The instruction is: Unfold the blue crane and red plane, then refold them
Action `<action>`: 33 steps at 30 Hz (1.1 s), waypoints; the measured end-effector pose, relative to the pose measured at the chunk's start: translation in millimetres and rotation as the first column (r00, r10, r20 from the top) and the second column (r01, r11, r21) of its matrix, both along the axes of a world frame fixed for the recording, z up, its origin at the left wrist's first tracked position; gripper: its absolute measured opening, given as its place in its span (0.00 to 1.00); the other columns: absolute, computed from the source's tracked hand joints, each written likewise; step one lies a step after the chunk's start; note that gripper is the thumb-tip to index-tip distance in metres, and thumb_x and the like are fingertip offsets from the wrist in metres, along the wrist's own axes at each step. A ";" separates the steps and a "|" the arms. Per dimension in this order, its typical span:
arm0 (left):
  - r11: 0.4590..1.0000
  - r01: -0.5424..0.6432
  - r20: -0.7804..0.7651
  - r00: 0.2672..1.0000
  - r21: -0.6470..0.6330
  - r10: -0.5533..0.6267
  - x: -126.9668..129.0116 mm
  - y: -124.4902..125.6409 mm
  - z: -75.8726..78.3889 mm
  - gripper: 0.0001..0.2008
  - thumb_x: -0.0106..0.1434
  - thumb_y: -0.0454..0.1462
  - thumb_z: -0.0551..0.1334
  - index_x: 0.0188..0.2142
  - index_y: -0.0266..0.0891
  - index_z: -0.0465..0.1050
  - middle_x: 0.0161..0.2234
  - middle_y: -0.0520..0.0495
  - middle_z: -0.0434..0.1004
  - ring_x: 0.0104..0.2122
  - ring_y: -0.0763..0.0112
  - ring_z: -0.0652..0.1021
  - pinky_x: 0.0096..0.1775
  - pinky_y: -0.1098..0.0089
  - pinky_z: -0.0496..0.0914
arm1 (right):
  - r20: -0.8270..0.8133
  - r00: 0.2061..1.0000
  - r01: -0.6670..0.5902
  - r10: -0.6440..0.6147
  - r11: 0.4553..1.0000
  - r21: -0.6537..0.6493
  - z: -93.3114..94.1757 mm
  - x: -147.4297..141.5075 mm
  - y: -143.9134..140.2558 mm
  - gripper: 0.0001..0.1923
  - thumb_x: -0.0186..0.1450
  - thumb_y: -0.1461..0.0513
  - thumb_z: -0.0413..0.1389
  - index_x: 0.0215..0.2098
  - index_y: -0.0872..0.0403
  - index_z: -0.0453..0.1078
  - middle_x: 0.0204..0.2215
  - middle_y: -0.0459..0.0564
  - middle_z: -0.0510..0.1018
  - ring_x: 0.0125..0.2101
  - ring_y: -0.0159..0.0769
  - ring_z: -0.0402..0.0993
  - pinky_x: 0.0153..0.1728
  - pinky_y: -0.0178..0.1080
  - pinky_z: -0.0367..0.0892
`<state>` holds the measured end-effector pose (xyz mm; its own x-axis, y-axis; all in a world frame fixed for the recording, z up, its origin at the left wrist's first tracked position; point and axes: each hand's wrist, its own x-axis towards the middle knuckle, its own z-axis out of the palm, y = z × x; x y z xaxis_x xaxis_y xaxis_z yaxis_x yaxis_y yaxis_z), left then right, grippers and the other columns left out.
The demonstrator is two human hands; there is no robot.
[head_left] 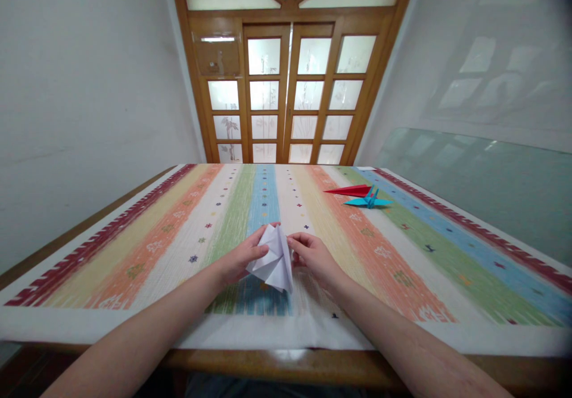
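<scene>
A piece of white folded paper (277,264), creased into several fan-like facets, is held up above the table's near middle. My left hand (243,258) grips it from the left, thumb across the front and fingers behind. At the paper's right edge, my right hand (310,252) has its thumb and index finger closed in a pinch, the other fingers curled under. Part of the right fingertips is hidden behind that edge.
A striped, patterned cloth (165,267) covers the table. Farther back on the right lie a red paper plane (351,190) and a blue paper crane (369,201), close together. Wooden glass-paned doors (289,94) stand beyond the table, with a greenish glass panel (482,189) along the right.
</scene>
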<state>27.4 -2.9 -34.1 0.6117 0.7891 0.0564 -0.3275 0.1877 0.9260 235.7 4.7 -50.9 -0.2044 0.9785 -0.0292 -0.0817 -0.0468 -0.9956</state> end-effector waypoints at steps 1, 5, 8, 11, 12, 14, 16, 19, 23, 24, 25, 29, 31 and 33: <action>1.000 0.001 -0.013 1.000 0.000 -0.001 -0.7 -0.7 0.3 0.44 0.54 0.45 0.73 0.67 0.46 0.57 0.52 0.41 0.73 0.41 0.63 0.77 0.39 0.69 0.67 | 0.017 1.000 0.002 -0.003 1.000 0.007 -1.4 0.5 0.9 0.17 0.60 0.49 0.63 0.36 0.54 0.75 0.27 0.45 0.73 0.24 0.32 0.67 0.25 0.37 0.67; 0.999 -0.051 -0.078 0.996 0.007 0.052 0.3 -1.1 -0.2 0.43 0.52 0.35 0.70 0.66 0.46 0.58 0.51 0.42 0.74 0.41 0.62 0.77 0.40 0.68 0.68 | 0.072 0.997 0.008 -0.011 0.999 0.052 -4.6 1.0 2.5 0.18 0.61 0.47 0.62 0.34 0.53 0.72 0.29 0.46 0.73 0.25 0.33 0.69 0.23 0.37 0.66; 0.991 -0.129 -0.160 0.978 0.032 0.132 3.3 0.5 -2.5 0.39 0.52 0.34 0.69 0.63 0.45 0.62 0.50 0.42 0.75 0.41 0.62 0.78 0.40 0.68 0.69 | 0.040 0.999 0.012 -0.012 1.000 0.001 -4.3 -0.4 0.9 0.18 0.60 0.47 0.62 0.33 0.53 0.70 0.27 0.44 0.71 0.24 0.32 0.68 0.22 0.35 0.63; 0.976 -0.204 -0.204 0.955 0.077 0.216 5.5 3.8 -6.4 0.32 0.53 0.36 0.71 0.58 0.43 0.67 0.46 0.44 0.76 0.40 0.65 0.77 0.40 0.69 0.69 | -0.036 0.999 0.003 -0.006 0.997 -0.073 -3.5 -2.0 -1.2 0.17 0.59 0.49 0.63 0.33 0.53 0.68 0.26 0.43 0.71 0.23 0.31 0.66 0.22 0.34 0.59; 0.971 -0.222 -0.209 0.949 0.090 0.237 5.8 5.3 -7.9 0.31 0.54 0.37 0.72 0.57 0.42 0.68 0.45 0.44 0.76 0.39 0.66 0.77 0.40 0.69 0.68 | -0.057 0.998 0.000 -0.006 0.996 -0.089 -3.4 -2.3 -1.5 0.17 0.59 0.49 0.63 0.33 0.53 0.68 0.26 0.43 0.71 0.23 0.30 0.66 0.22 0.34 0.58; 0.962 -0.250 -0.212 0.939 0.114 0.269 5.8 8.6 -11.3 0.28 0.55 0.39 0.72 0.55 0.42 0.69 0.44 0.45 0.77 0.39 0.66 0.77 0.39 0.70 0.68 | -0.079 0.997 0.009 -0.017 0.995 -0.103 -3.5 -2.6 -1.6 0.17 0.58 0.49 0.63 0.33 0.53 0.68 0.25 0.42 0.70 0.22 0.30 0.65 0.22 0.34 0.57; 0.950 -0.277 -0.215 0.928 0.144 0.303 5.4 12.4 -15.4 0.26 0.55 0.39 0.71 0.53 0.41 0.69 0.43 0.45 0.76 0.38 0.67 0.77 0.38 0.70 0.68 | -0.085 0.996 0.019 -0.029 0.994 -0.107 -3.9 -2.5 -1.2 0.17 0.58 0.49 0.64 0.33 0.53 0.68 0.24 0.42 0.70 0.22 0.30 0.65 0.21 0.34 0.56; 0.927 -0.313 -0.218 0.909 0.206 0.355 4.9 17.6 -22.0 0.26 0.52 0.37 0.73 0.50 0.40 0.69 0.40 0.47 0.76 0.36 0.67 0.76 0.37 0.70 0.68 | -0.098 0.995 0.017 -0.029 0.993 -0.119 -4.9 -2.5 -0.6 0.18 0.57 0.49 0.65 0.33 0.53 0.68 0.24 0.43 0.70 0.23 0.30 0.65 0.21 0.34 0.57; 0.895 -0.351 -0.232 0.879 0.276 0.416 4.7 21.4 -26.7 0.26 0.45 0.34 0.75 0.44 0.40 0.70 0.36 0.48 0.76 0.34 0.67 0.75 0.36 0.70 0.67 | -0.135 0.990 0.018 -0.038 0.989 -0.148 -6.6 -2.7 0.5 0.16 0.58 0.52 0.66 0.32 0.52 0.68 0.25 0.43 0.71 0.23 0.31 0.65 0.22 0.34 0.58; 0.889 -0.358 -0.243 0.870 0.284 0.428 4.3 21.9 -27.1 0.25 0.45 0.34 0.74 0.42 0.40 0.70 0.35 0.48 0.76 0.33 0.68 0.75 0.36 0.70 0.67 | -0.150 0.988 0.018 -0.042 0.988 -0.156 -6.7 -2.6 0.8 0.15 0.58 0.53 0.66 0.32 0.53 0.68 0.25 0.43 0.72 0.23 0.31 0.66 0.22 0.34 0.59; 0.885 -0.360 -0.258 0.862 0.294 0.437 3.7 22.5 -27.6 0.22 0.46 0.34 0.74 0.41 0.40 0.71 0.35 0.48 0.75 0.32 0.68 0.74 0.35 0.70 0.66 | -0.170 0.984 0.016 -0.044 0.986 -0.165 -6.3 -2.6 1.0 0.14 0.58 0.54 0.66 0.33 0.53 0.69 0.25 0.44 0.72 0.23 0.31 0.67 0.23 0.34 0.60; 0.863 -0.347 -0.308 0.830 0.368 0.465 -0.1 27.2 -32.7 0.12 0.50 0.34 0.70 0.35 0.39 0.74 0.32 0.48 0.75 0.31 0.68 0.73 0.34 0.71 0.64 | -0.271 0.961 -0.008 -0.051 0.977 -0.213 -0.5 -2.2 0.6 0.14 0.58 0.55 0.67 0.35 0.52 0.69 0.27 0.44 0.74 0.26 0.33 0.71 0.25 0.34 0.63; 0.863 -0.348 -0.311 0.829 0.366 0.466 -1.9 30.2 -36.6 0.10 0.50 0.34 0.69 0.34 0.39 0.74 0.32 0.48 0.75 0.31 0.67 0.73 0.33 0.71 0.64 | -0.305 0.950 -0.008 -0.068 0.970 -0.242 4.1 -1.7 -0.4 0.14 0.58 0.56 0.66 0.38 0.52 0.70 0.28 0.44 0.75 0.27 0.33 0.72 0.25 0.34 0.64; 0.869 -0.364 -0.302 0.832 0.336 0.465 -3.1 32.1 -39.2 0.10 0.50 0.34 0.69 0.33 0.39 0.74 0.31 0.48 0.75 0.30 0.68 0.72 0.32 0.71 0.64 | -0.321 0.944 -0.007 -0.080 0.965 -0.261 8.4 -0.6 -2.0 0.16 0.59 0.56 0.65 0.43 0.51 0.71 0.30 0.45 0.77 0.27 0.33 0.73 0.25 0.34 0.65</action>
<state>24.3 29.2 -73.3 0.2458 0.9605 0.1307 0.0468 -0.1465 0.9881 235.1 2.7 -42.5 -0.2090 0.9537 -0.2162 -0.4056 -0.2857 -0.8682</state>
